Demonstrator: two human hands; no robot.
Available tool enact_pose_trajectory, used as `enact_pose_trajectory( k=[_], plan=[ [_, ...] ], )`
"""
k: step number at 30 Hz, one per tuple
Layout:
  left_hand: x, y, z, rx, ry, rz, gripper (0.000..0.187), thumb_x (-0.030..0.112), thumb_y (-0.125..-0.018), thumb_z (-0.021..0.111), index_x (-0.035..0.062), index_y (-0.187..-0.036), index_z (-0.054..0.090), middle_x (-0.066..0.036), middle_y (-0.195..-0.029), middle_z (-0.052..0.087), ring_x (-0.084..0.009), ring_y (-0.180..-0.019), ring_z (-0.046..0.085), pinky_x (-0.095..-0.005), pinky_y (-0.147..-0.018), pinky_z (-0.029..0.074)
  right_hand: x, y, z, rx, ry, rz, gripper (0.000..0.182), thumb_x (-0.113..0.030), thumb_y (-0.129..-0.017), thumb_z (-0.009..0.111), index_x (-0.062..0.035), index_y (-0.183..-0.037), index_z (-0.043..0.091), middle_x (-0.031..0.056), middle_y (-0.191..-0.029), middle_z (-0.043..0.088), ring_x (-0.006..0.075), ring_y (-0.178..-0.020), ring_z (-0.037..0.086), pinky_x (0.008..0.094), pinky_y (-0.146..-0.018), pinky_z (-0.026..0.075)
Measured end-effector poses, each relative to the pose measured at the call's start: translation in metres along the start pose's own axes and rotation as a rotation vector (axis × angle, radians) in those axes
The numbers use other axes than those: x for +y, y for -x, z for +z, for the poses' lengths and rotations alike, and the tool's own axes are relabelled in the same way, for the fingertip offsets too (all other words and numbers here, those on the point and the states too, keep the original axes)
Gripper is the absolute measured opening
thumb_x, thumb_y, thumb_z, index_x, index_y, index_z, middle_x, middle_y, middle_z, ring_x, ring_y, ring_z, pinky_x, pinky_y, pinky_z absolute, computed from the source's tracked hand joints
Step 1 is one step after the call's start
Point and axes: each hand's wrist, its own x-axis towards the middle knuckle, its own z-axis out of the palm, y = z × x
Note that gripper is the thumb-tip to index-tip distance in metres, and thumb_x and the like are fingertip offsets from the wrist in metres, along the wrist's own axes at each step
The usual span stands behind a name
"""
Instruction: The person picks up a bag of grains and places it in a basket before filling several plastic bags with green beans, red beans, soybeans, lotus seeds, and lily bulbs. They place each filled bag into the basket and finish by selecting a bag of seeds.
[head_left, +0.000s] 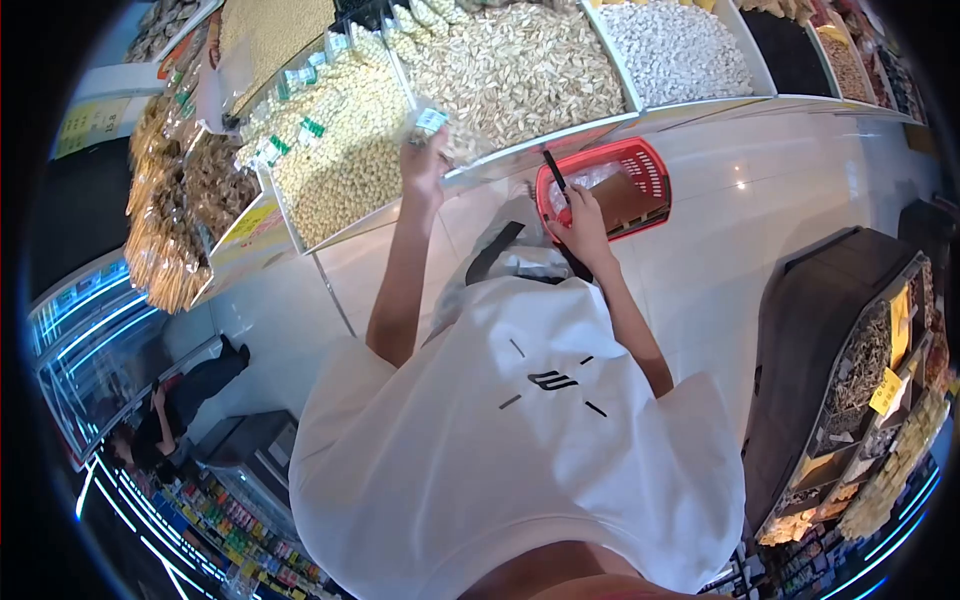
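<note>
My left hand (pixel 423 172) is raised at the front edge of the bins, its fingers closed on a small clear plastic bag (pixel 462 146) with a white and green label. What fills the bag is hard to make out. Lower and to the right, my right hand (pixel 582 226) is wrapped round the black handle (pixel 554 170) of a red shopping basket (pixel 657 165). Inside the basket lie a brown flat item (pixel 618 198) and some clear plastic packaging (pixel 597 176).
Ahead are bins of pale round beans (pixel 340 190), dried slices (pixel 520 70) and white pieces (pixel 680 55). Bagged goods (pixel 160 210) hang at the left. A dark display stand (pixel 815 330) stands at the right. Another person (pixel 195 395) is at the lower left.
</note>
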Motion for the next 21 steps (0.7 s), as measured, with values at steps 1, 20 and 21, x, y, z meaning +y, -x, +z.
enact_pose_trajectory(
  k=[1,20,21],
  plan=[
    [-0.005,-0.027,-0.005,0.052,0.008,-0.071,0.038,0.007,-0.078,0.060,0.0046,-0.113,0.046,-0.007,-0.095,0.056,-0.0195,-0.077,0.058,-0.0341,-0.062,0.052,0.004,0.003,-0.004,0.032,0.135,0.005,0.070,-0.021,-0.067,0.070,-0.0009,-0.125,0.037,0.0201,-0.119,0.043,0.0340,-0.109,0.043,0.0384,-0.091,0.037],
    [-0.095,-0.205,0.071,-0.300,-0.334,0.077,0.028,0.007,-0.080,0.056,-0.0020,-0.104,0.045,-0.009,-0.083,0.055,-0.0131,-0.069,0.055,-0.0281,-0.065,0.050,0.058,0.023,-0.002,-0.150,0.006,0.889,0.069,-0.064,-0.068,0.055,0.0036,-0.073,0.064,0.0150,-0.063,0.060,0.0244,-0.060,0.059,0.0345,-0.059,0.045],
    [-0.089,-0.178,0.068,-0.122,-0.475,0.127,0.027,0.007,-0.079,0.057,-0.0001,-0.103,0.046,-0.008,-0.080,0.055,-0.0134,-0.065,0.055,-0.0282,-0.064,0.049,0.044,0.022,-0.006,-0.151,0.036,0.874,0.073,-0.071,-0.067,0.046,-0.0012,-0.080,0.067,0.0210,-0.073,0.063,0.0324,-0.075,0.062,0.0394,-0.072,0.045]
  ],
)
